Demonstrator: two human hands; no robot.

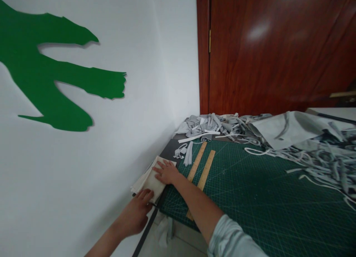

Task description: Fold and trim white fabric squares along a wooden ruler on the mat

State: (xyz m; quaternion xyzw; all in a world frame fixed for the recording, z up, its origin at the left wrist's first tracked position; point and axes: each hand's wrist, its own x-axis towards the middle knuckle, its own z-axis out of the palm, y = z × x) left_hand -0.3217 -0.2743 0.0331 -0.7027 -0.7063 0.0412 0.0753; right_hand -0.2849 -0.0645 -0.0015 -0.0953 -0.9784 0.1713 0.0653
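Several cream cloth layers (pixel 152 181) lie stacked, edges uneven

Single head-worn view, facing forward and down, wall (pixel 147 112) apparently nearby

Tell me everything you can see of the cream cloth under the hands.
The cream cloth looks like woven fabric, folded or stacked in layers, with loose edges showing on its left. It lies fairly flat at the table's left end, close to the white wall. The right hand rests spread on top; the left hand touches its near edge.
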